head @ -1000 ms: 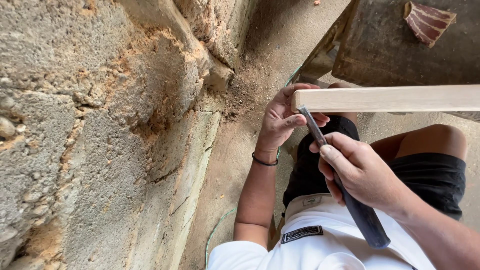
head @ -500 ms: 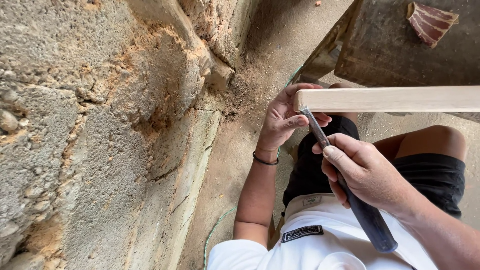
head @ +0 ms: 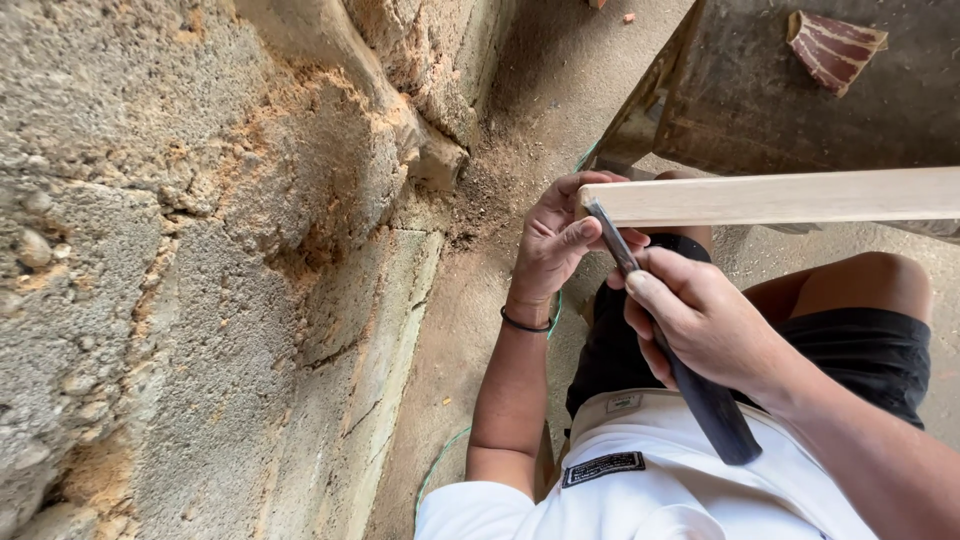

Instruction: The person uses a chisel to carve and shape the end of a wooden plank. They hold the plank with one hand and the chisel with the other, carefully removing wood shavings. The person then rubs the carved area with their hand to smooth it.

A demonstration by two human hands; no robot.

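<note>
My left hand [head: 556, 240] grips the end of the pale wooden slat [head: 770, 197] while my right hand [head: 700, 320] closes around the dark-handled chisel [head: 668, 345], its blade at the slat's end edge, the cut barely begun, I judge.

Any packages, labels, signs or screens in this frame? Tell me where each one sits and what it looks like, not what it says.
Dark patch label: sewn on the white garment at the person's waist, bottom centre; small rectangle, black with pale lettering.
Pale tag: on the light waistband just above the patch, below the right hand; small light rectangle with faint print.
No packages, signs or screens in view.
</note>
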